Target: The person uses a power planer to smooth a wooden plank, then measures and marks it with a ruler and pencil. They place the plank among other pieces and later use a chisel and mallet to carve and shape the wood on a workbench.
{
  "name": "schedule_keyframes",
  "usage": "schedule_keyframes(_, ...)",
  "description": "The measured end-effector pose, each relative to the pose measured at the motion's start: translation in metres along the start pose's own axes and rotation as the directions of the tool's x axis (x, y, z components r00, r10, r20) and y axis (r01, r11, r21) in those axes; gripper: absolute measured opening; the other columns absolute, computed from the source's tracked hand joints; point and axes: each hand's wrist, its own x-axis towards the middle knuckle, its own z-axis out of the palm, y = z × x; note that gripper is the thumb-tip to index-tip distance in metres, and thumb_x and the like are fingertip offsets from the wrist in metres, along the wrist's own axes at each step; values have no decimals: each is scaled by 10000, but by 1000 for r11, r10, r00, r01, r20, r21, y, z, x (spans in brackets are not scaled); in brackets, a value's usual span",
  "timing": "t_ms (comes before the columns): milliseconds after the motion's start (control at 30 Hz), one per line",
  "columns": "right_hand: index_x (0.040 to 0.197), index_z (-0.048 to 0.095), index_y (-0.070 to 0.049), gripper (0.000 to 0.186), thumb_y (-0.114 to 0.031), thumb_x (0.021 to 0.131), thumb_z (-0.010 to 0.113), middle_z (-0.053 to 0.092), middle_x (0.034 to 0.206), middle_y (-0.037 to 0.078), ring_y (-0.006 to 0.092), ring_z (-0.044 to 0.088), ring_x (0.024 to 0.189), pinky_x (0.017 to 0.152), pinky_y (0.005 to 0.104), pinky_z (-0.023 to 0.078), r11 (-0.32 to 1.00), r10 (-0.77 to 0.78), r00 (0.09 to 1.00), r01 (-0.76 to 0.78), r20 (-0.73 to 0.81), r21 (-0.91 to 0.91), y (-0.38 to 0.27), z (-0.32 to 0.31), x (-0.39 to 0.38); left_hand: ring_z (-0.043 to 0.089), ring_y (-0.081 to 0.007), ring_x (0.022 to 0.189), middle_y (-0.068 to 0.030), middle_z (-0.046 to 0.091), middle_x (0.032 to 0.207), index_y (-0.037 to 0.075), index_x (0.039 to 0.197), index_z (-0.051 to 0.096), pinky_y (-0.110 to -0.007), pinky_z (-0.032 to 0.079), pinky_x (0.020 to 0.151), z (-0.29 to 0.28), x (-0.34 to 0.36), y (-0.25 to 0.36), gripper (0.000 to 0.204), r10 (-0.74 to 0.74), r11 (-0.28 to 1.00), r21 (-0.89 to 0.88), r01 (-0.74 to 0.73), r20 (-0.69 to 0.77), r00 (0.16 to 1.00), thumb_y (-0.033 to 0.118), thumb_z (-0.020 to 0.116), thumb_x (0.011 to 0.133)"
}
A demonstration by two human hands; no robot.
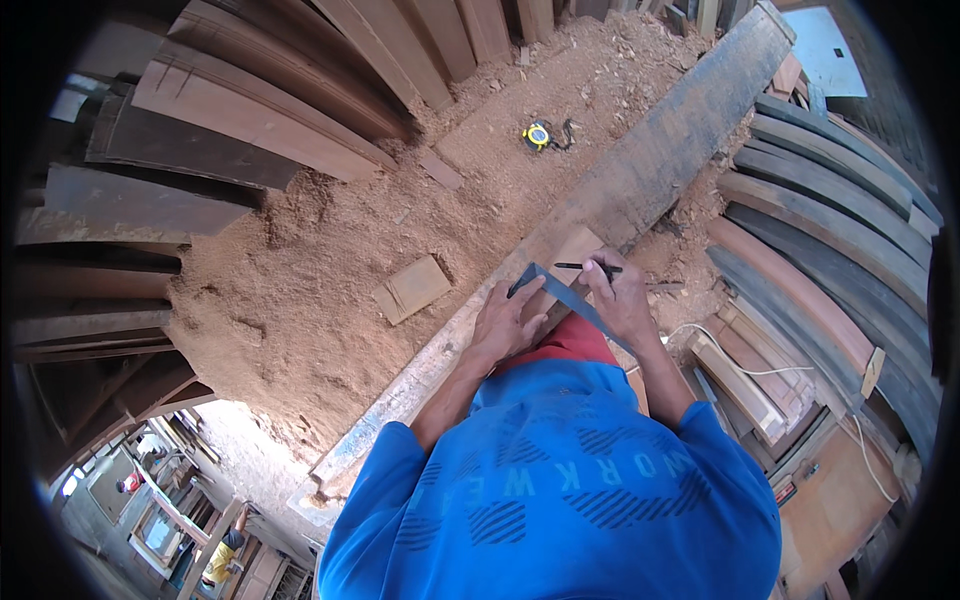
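Blue shirt [570, 480] partly hides the board [690, 120]; square [575, 297], sawdust [280, 300] beyond.

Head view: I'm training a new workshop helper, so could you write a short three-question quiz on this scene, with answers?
1. Which hand holds the black pen?
2. True or false: the yellow and black tape measure lies on the long plank.
3. The left hand is touching: A) a hammer; B) a square; C) a saw.

Key:
1. The right hand.
2. False; it lies on the sawdust beside the plank.
3. B.
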Motion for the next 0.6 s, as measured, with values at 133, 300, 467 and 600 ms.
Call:
schedule_keyframes(133,984,677,19,289,-245,1018,564,685,740,116,170,654,687,643,336,499,996,-79,995,81,55,-44,-9,6,30,624,-361,1074,-214,616,1176,169,1411,583,-420,513,976,-3,-17,-43,620,-109,976,-205,71,-183,977,303,780,839)
schedule_keyframes(300,901,677,12,301,-242,1015,563,674,694,158,286,676,665,648,406,508,980,-144,989,140,-16,-140,-31,14,54,620,-268,1148,-190,637,1253,54,1444,532,-370,493,986,-24,-29,-125,650,-550,754,-561,341,-255,796,304,745,883)
schedule_keyframes(467,862,692,25,444,-390,985,593,686,747,234,422,686,752,719,492,519,874,-2,996,47,93,-484,-35,51,79,484,-296,1360,-224,509,1470,-55,1483,424,-367,376,1125,-29,-19,-239,734,-635,691,-700,179,-470,614,281,741,912)
schedule_keyframes(600,921,705,35,491,-444,958,605,697,821,266,461,684,820,770,531,522,860,-48,977,146,206,-488,8,100,92,438,-290,1394,-222,472,1500,-55,1499,394,-366,333,1152,-38,-19,-297,757,-691,544,-837,59,-407,598,273,750,916)
